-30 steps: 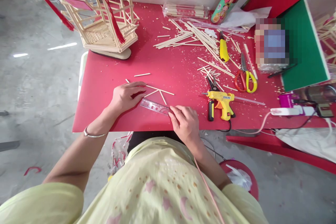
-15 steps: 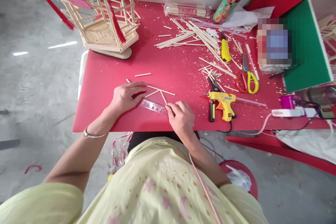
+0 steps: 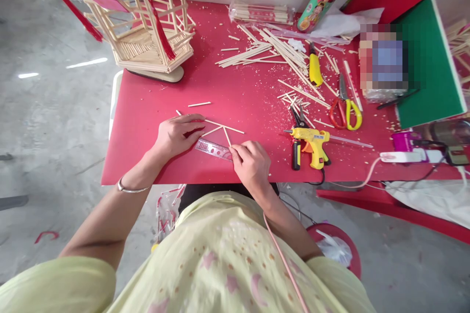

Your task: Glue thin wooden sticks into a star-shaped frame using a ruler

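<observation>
On the red tabletop a long thin wooden stick [image 3: 232, 128] runs out from under the fingers of my left hand [image 3: 176, 136], its other end poking out past the knuckles. Two shorter sticks meet it near its right part and spread apart toward me. The left short stick [image 3: 213, 131] reaches my left thumb, which with the fingers holds the sticks against the table. My right hand [image 3: 252, 162] pinches the lower end of the right short stick [image 3: 227, 136]. A clear ruler [image 3: 213, 149] lies between my hands, its right end beside my right fingertips.
A loose stick [image 3: 199, 104] lies beyond my left hand. A stick-built pavilion model [image 3: 154, 49] with red tassels stands at back left. To the right are a yellow glue gun [image 3: 312, 141], scissors [image 3: 345, 107], a yellow-handled cutter [image 3: 315, 68] and a pile of sticks [image 3: 282, 51].
Almost nothing differs. My right hand, with the short stick and the ruler, sits very slightly farther left; my left hand keeps its place.
</observation>
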Tool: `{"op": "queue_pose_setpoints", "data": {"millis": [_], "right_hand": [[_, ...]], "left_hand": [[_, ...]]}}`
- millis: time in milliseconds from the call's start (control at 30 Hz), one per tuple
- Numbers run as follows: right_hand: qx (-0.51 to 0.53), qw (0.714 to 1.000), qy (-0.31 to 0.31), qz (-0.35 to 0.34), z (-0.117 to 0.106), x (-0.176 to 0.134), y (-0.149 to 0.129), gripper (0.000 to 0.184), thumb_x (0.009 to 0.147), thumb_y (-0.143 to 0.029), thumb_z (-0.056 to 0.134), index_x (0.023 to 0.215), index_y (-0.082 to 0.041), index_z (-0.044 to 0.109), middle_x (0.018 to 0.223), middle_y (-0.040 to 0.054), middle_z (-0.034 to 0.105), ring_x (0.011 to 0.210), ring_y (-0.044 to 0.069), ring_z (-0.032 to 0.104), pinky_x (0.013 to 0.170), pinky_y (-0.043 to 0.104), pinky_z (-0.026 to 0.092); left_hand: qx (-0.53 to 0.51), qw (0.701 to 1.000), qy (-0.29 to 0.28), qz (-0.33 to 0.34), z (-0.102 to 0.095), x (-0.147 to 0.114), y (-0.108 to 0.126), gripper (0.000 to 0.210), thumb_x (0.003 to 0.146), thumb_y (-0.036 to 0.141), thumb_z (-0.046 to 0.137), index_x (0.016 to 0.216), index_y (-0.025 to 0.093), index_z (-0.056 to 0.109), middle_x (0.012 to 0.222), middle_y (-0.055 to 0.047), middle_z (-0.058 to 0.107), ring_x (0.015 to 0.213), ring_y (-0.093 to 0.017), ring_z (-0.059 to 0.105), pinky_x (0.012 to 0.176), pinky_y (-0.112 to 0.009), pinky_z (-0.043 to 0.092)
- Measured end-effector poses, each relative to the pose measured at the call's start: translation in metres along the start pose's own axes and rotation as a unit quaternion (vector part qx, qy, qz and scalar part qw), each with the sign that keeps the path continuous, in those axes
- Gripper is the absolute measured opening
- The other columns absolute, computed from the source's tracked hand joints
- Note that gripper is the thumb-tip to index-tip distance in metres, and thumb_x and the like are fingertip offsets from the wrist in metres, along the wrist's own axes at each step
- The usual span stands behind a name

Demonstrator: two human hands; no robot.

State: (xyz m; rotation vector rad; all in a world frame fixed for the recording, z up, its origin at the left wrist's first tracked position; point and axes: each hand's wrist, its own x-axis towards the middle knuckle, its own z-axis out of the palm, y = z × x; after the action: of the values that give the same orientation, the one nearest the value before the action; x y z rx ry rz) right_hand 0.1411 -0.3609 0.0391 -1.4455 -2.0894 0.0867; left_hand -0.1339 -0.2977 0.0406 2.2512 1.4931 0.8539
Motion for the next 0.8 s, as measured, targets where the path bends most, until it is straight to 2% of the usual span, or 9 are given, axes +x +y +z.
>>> {"op": "queue_pose_setpoints", "data": {"millis": [367,800], "right_hand": [[0.015,1.0,-0.024,0.006,0.0013,-0.0001,0.0,0.016,0.107,-0.03,0.067,0.103,-0.026,0.082,0.089,0.0055,0.07,0.086,0.02,0.059,0.078,0.035,0.044],[0.015,1.0,-0.024,-0.009,0.0022,-0.0029,0.0018,0.017,0.108,-0.028,0.066,0.108,-0.027,0.083,0.09,0.0055,0.071,0.087,0.02,0.059,0.079,0.035,0.046]], "left_hand": [[0.005,1.0,-0.005,-0.013,-0.0018,0.0017,0.0045,0.032,0.101,0.045,0.061,0.106,0.029,0.088,0.129,-0.001,0.082,0.11,-0.022,0.081,0.101,-0.035,0.065],[-0.002,1.0,0.003,0.007,0.0001,-0.0003,0.0001,0.028,0.101,0.042,0.064,0.109,0.03,0.088,0.13,0.0,0.081,0.11,-0.022,0.081,0.1,-0.034,0.064]]}}
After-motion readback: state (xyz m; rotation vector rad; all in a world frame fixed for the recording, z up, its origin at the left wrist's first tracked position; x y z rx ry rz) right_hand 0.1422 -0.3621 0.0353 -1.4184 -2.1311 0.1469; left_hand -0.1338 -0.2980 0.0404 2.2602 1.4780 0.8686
